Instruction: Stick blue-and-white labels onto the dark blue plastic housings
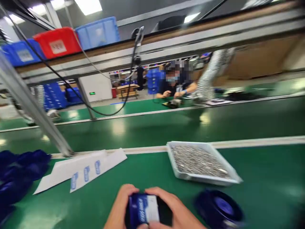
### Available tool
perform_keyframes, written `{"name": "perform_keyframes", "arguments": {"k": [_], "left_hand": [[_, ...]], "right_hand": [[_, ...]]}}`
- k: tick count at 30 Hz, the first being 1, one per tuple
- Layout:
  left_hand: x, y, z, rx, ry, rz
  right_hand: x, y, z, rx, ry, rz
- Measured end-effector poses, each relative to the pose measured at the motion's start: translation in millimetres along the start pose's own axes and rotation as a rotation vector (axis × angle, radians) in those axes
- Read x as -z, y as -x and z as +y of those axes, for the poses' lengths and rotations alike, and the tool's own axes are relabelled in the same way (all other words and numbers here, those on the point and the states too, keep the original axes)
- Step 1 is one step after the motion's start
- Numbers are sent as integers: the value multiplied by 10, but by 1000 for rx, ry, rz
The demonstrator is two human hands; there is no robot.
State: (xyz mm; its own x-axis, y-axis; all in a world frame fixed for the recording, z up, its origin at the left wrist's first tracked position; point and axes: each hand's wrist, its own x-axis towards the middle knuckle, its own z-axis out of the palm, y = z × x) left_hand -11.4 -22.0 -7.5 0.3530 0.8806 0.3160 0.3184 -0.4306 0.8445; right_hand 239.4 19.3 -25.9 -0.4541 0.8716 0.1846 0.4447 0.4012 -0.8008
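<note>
Both of my hands meet at the bottom middle of the head view around a small dark blue pouch with a white and blue label [144, 210]. My left hand [119, 206] grips its left side, fingers curled. My right hand [176, 210] wraps the right side, thumb over the top. The picture is smeared by motion. A round dark blue object [219, 208] lies on the green table just right of my right hand. A white tray [205, 179] filled with small silvery metal parts sits beyond my hands, slightly to the right.
White label sheets [81, 170] lie left of centre. Dark blue fabric [16, 175] is heaped at the left edge beside a slanted metal post [35, 111]. A green conveyor belt [152, 127] runs behind the table. A person [175, 84] works across it. Red and blue bins [59, 41] stand overhead.
</note>
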Motion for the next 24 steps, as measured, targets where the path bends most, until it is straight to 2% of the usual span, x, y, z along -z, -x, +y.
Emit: {"name": "perform_keyframes", "arguments": {"k": [4, 8, 15, 24], "left_hand": [[53, -12, -85, -64, -69, 0], [92, 21, 73, -7, -69, 31], [100, -2, 228, 126, -3, 43], [100, -42, 316, 191, -2, 61]], "right_hand": [[37, 8, -259, -127, -115, -57], [12, -59, -406, -83, -276, -73], [20, -84, -414, -6, -407, -127], [55, -81, -440, 3, -359, -152]]}}
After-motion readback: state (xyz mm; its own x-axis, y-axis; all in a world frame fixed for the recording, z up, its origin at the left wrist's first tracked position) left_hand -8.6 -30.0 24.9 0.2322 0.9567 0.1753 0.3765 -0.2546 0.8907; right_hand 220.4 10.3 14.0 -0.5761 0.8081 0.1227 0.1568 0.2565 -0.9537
